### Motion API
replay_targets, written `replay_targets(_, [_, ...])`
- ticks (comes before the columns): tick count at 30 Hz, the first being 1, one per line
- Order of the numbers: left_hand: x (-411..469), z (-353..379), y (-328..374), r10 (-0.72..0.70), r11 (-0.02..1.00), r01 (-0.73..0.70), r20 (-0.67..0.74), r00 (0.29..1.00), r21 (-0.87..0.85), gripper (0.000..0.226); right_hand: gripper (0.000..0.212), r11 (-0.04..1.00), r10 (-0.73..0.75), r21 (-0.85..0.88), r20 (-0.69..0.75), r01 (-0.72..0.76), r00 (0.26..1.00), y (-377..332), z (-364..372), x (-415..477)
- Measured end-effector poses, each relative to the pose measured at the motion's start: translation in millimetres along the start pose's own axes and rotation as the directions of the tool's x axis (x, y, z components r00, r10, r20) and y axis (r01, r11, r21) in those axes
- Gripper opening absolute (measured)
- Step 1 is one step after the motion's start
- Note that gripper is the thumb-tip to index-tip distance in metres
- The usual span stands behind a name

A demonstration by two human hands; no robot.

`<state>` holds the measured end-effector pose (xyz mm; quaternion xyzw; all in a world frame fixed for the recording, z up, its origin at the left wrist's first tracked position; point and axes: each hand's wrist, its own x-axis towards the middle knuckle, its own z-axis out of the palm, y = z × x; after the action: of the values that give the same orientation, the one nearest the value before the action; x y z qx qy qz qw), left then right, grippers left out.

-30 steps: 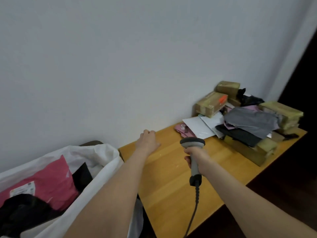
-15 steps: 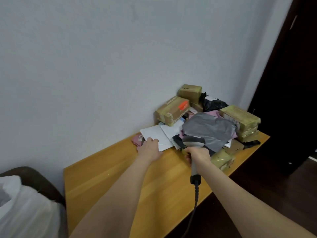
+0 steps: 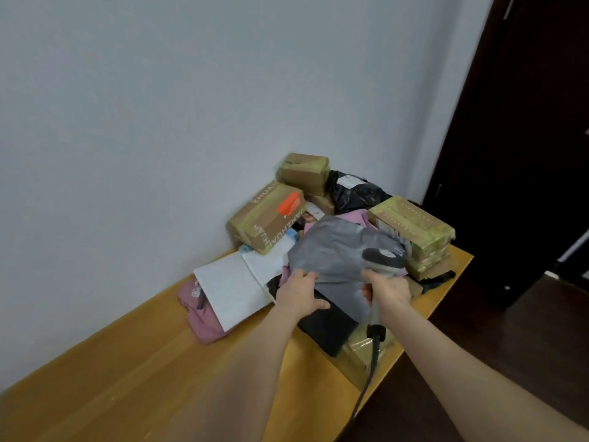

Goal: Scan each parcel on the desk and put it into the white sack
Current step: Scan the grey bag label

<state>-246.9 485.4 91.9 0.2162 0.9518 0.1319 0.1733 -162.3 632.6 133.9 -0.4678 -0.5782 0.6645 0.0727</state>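
A heap of parcels fills the far right end of the wooden desk (image 3: 153,371). On top lies a grey plastic mailer (image 3: 334,250). My left hand (image 3: 298,293) grips the mailer's near left edge, thumb underneath and fingers on top. My right hand (image 3: 390,290) holds a grey barcode scanner (image 3: 381,261) by its handle, with the head over the mailer's right side. The scanner's cable (image 3: 366,378) hangs down past the desk's front edge. The white sack is out of view.
Around the mailer lie a black flat parcel (image 3: 328,327), white envelopes (image 3: 232,288), a pink bag (image 3: 200,317), a black bag (image 3: 353,193) and several taped cardboard boxes (image 3: 271,215). A wall runs behind the desk. A dark door (image 3: 526,138) stands at the right.
The view has swung right, away from the sack, toward the heap. My left hand moved from the white envelope onto the grey mailer's edge. The scanner came forward over the mailer.
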Motion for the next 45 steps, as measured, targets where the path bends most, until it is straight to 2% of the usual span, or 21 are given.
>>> replay_targets(3, [37,15,17,0.049,0.999,-0.048,0.062,0.997,-0.022,0.086,0.057,0.999,-0.004,-0.042,-0.067,0.001,0.998,-1,-8,52])
replay_targets(4, [46,21,24,0.066,0.998,-0.064,0.087,0.994,-0.019,0.092,0.055,0.996,0.017,-0.09,-0.072,-0.023,0.997,-1,-13,67])
replay_targets(7, [66,41,44,0.112,0.991,-0.123,0.171,0.979,0.058,0.107,0.027,0.992,0.085,-0.088,-0.058,-0.09,0.995,-5,-23,82])
replay_targets(10, [77,56,61,0.135,0.986,-0.153,0.213,0.968,0.071,0.112,0.028,0.989,0.12,-0.08,-0.016,-0.121,0.993,3,-27,96])
replay_targets(16, [77,60,59,0.098,0.986,-0.12,0.182,0.978,0.114,0.113,0.024,0.983,0.167,-0.102,0.12,-0.156,0.979,8,-20,113])
replay_targets(18, [72,57,55,0.072,0.994,-0.084,0.155,0.985,0.071,0.101,0.024,0.989,0.139,-0.076,0.175,-0.127,0.975,1,-19,113])
replay_targets(22, [69,34,54,-0.043,0.994,0.035,-0.076,0.996,-0.107,0.038,0.026,0.997,0.065,0.019,0.286,-0.074,0.956,-22,-19,109])
replay_targets(23, [69,27,53,-0.088,0.986,0.068,-0.124,0.988,-0.155,0.028,0.024,0.997,0.047,0.043,0.298,-0.063,0.953,-26,-18,108])
replay_targets(25, [70,8,52,-0.185,0.957,0.128,-0.207,0.961,-0.262,0.022,0.011,0.997,-0.003,0.081,0.28,-0.02,0.96,-35,-17,108])
replay_targets(27, [69,-19,51,-0.265,0.908,0.132,-0.301,0.916,-0.398,0.018,0.023,0.995,-0.069,0.083,0.227,0.051,0.971,-44,-18,109])
replay_targets(29, [64,-49,47,-0.337,0.841,0.09,-0.386,0.859,-0.534,0.012,0.021,0.992,-0.12,0.068,0.218,0.107,0.969,-57,-19,106])
replay_targets(33, [43,-97,21,-0.509,0.693,0.021,-0.469,0.722,-0.72,0.008,0.005,0.99,-0.13,0.09,0.357,0.104,0.925,-78,-7,83])
replay_targets(36, [23,-117,-13,-0.629,0.571,-0.016,-0.45,0.634,-0.821,0.004,0.014,0.993,-0.073,0.113,0.476,0.021,0.876,-81,19,58])
replay_targets(39, [-2,-119,-55,-0.689,0.518,-0.004,-0.42,0.59,-0.855,0.01,0.014,0.993,-0.017,0.107,0.547,-0.049,0.837,-69,54,34])
replay_targets(42, [-31,-105,-103,-0.721,0.487,0.061,-0.361,0.592,-0.871,0.008,0.014,0.998,0.022,0.042,0.575,-0.056,0.818,-42,90,17])
replay_targets(45, [-58,-79,-159,-0.775,0.417,0.184,-0.242,0.584,-0.89,0.015,0.016,0.996,0.091,-0.036,0.58,-0.087,0.81,-7,127,0])
